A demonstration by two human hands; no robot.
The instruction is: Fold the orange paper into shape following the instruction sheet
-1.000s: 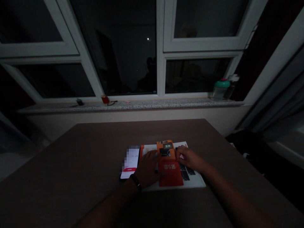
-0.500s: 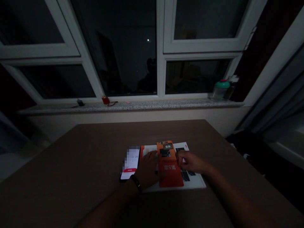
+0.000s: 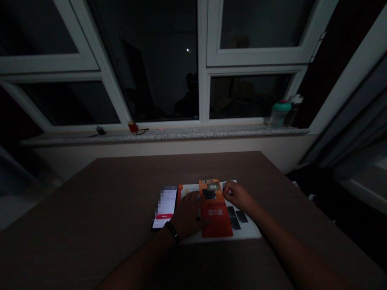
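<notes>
An open book or booklet [image 3: 249, 229] with pictures lies on the brown table [image 3: 121, 185]. Over its middle rests a narrow orange and red piece [image 3: 217, 223] with white characters. My left hand [image 3: 188, 213], with a dark band at the wrist, lies spread on the left page and the edge of the red piece. A pen-like thing shows by its fingers. My right hand [image 3: 237, 195] is closed at the upper right of the red piece; what its fingers hold, if anything, is hidden. A lit phone [image 3: 165, 209] lies left of the book.
Behind the table runs a speckled windowsill [image 3: 181, 133] with a small red jar [image 3: 132, 127], a small dark item [image 3: 100, 130] and a teal-lidded bottle [image 3: 279, 112]. Dark window panes rise above it. A curtain hangs at the right.
My right hand has moved up a little along the right page, uncovering more of the pictures below it. My left hand stays in place on the book.
</notes>
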